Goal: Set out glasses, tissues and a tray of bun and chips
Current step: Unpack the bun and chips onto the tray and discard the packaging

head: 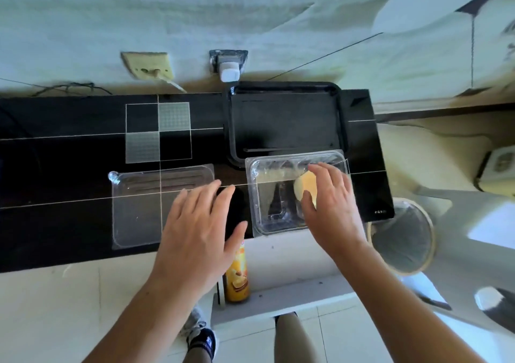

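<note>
A black tray (287, 117) lies at the back of the dark counter. In front of it sits a clear plastic container (267, 192), and its clear lid (139, 209) lies flat to the left. My right hand (331, 203) reaches into the container with its fingers closed around a pale yellow bun (305, 185). My left hand (200, 223) hovers over the lid's right edge with the fingers spread and nothing in it. An orange chips can (237, 273) stands below the counter edge, partly hidden by my left hand.
The counter (55, 184) is black tile with white lines and ends just right of the container. A round bin (404, 237) with a plastic liner stands to the right. A white plug adapter (230, 70) sits in a wall socket behind the tray.
</note>
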